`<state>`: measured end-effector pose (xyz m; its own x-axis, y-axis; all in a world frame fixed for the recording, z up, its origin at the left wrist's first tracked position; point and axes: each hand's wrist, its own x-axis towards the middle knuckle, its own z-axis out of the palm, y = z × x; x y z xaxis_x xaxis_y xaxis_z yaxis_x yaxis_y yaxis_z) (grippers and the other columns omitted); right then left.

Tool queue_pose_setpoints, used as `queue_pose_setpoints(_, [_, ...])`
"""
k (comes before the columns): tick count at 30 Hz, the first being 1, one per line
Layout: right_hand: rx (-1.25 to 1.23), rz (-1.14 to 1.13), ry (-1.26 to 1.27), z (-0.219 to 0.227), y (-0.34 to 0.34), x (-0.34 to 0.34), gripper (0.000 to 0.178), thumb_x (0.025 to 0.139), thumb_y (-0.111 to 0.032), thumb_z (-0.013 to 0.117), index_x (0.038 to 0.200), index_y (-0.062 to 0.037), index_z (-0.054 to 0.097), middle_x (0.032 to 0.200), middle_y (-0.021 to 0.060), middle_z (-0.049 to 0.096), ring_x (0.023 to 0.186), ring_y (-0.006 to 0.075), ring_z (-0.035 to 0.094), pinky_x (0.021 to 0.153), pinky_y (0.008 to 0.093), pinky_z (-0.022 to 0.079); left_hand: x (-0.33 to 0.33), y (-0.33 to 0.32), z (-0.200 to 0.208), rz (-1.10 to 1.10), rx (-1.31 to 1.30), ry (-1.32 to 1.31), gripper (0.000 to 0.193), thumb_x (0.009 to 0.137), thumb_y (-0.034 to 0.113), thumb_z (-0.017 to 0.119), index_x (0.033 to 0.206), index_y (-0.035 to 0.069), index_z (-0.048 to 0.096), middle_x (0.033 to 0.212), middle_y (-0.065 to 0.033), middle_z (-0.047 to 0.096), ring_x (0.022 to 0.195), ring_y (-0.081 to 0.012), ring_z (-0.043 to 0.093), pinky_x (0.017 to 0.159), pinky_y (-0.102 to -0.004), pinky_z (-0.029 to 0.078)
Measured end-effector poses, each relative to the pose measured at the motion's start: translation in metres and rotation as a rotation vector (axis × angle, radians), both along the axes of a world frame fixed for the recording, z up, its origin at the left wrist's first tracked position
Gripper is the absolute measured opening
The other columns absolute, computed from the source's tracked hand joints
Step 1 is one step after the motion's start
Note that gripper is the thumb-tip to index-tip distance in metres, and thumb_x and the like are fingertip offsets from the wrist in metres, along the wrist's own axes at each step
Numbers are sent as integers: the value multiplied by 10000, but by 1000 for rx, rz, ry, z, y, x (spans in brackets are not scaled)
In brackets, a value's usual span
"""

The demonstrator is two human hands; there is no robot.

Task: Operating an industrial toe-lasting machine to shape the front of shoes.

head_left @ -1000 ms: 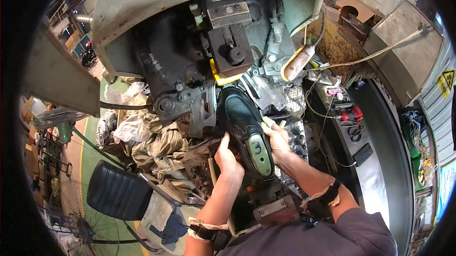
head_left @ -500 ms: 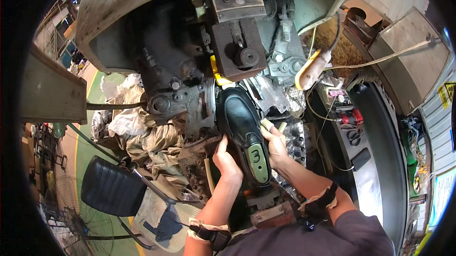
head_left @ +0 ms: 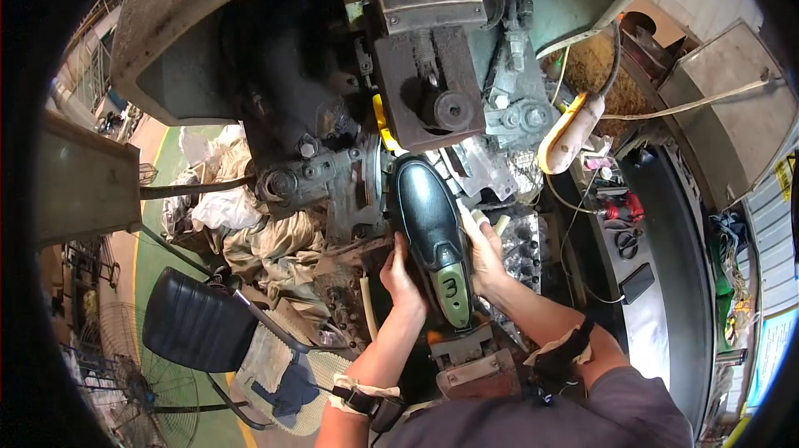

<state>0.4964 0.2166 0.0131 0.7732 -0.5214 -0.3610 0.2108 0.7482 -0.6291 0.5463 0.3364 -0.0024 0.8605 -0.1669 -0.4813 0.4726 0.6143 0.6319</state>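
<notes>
Black shoe (head_left: pixel 424 211) being held toe-first at a machine

Beneath its arching pale hood (head_left: pixel 179 53), the machine (head_left: pixel 429 86) is filling the upper view. On the right, a narrow metal tabletop (head_left: pixel 651 336) is running alongside, while a black chair (head_left: pixel 198 319) is standing at lower left, a dark cloth (head_left: pixel 293 388) lying on its seat. The shoe is sitting between both hands, its toe pointing up toward the machine's dark block, a green insert (head_left: pixel 454 294) showing in its opening. The left hand (head_left: pixel 403 282) is gripping the shoe's left side; the right hand (head_left: pixel 484 257) is clasping the other, its fingers lying along the edge. Just beyond the toe, a yellow piece (head_left: pixel 384 125) is showing. On the tabletop, a red tool (head_left: pixel 624 207), a flat black device (head_left: pixel 637 283) and scissors (head_left: pixel 626 242) are lying.
</notes>
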Motion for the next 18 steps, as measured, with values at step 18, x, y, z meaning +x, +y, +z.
queue_pose_setpoints(18, [-1451,300,431,-22,-61,-144,362,927,-173,730,1229,13,657,869,209,744,793,183,749,686,348,558,-39,85,4,-290,286,-250,324,988,245,700,1130,-45,671,1019,-126,723,872,-196,709,802,-314,573])
